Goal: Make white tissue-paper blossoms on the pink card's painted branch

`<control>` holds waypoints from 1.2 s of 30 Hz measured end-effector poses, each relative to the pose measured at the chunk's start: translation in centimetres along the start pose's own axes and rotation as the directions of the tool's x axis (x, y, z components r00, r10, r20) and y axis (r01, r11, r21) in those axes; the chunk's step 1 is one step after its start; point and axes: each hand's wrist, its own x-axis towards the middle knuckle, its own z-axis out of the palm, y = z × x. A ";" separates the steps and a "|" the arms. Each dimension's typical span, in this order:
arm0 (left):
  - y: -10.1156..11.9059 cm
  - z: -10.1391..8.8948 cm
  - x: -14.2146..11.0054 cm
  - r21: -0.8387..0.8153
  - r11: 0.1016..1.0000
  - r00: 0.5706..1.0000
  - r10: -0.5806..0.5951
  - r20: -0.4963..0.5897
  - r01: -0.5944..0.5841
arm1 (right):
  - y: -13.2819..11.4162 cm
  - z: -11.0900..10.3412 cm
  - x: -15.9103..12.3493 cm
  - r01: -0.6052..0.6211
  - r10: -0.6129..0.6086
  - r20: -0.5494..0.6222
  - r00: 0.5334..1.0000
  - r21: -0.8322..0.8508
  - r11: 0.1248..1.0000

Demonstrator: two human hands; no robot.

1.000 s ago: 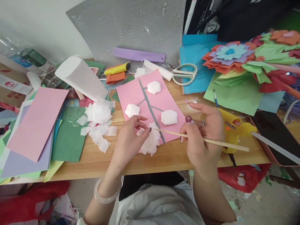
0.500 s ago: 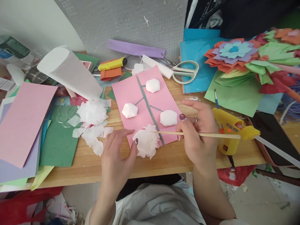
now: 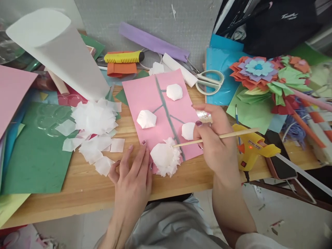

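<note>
Right hand pinches stick, tip at white ruffle near table front edge. Left hand flat, fingers slightly apart. Likely poking ruffle; next needs steady tip

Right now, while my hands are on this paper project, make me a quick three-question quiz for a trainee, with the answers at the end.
1. Which hand has the thin, pale wooden stick in its grip?
2. True or false: the stick's thinner end points toward the ragged-fringed white paper puff at the near edge of the rectangular pink paper sheet.
3. How many small white puffs without fringe are visible on the pink sheet?

Key:
1. The right hand.
2. True.
3. Three, one partly covered by the right hand.
</note>
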 end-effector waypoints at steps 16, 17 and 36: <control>0.6 -0.1 0.2 0.019 1.000 0.999 -0.008 -0.042 0.009 | -0.3 -0.3 -1.1 0.073 -0.035 -0.205 0.978 0.184 0.980; 0.6 -0.1 0.2 0.017 1.000 0.999 -0.010 -0.041 0.011 | -0.3 -0.3 -1.1 0.076 -0.035 -0.218 0.975 0.180 0.981; -1.3 -2.8 -1.5 -0.108 0.964 0.932 -0.264 -0.250 0.244 | 0.6 -0.8 -2.2 0.125 -0.024 -0.375 0.927 0.249 0.960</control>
